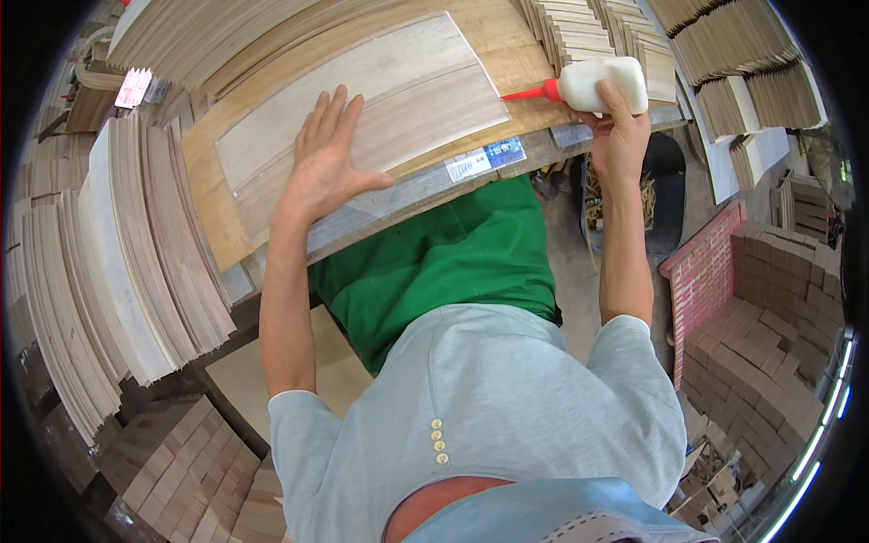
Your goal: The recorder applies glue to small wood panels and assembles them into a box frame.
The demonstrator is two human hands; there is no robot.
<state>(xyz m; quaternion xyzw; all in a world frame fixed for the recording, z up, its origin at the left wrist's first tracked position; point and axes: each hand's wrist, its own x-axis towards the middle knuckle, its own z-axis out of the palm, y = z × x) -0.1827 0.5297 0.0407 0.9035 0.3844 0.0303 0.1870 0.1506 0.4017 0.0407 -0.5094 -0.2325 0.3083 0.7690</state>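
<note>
A thin, pale wooden panel (398, 100) lies on a yellowish board (534, 116) on the workbench. My left hand (328, 158) rests flat on the panel's near left part, fingers spread and thumb out to the right. In my right hand (617, 127) is a white glue bottle (602, 83) with a red nozzle, tipped on its side. The nozzle's tip points left and meets the panel's right edge, or hovers just by it; I cannot tell which.
Tall stacks of thin wooden sheets (149, 235) stand at the left, and more sheets (244, 45) lie behind the panel. Bundles of small strips (579, 32) sit at the far right. A black bin (665, 195) holding scraps is below the bench's right end, near a red crate (711, 271).
</note>
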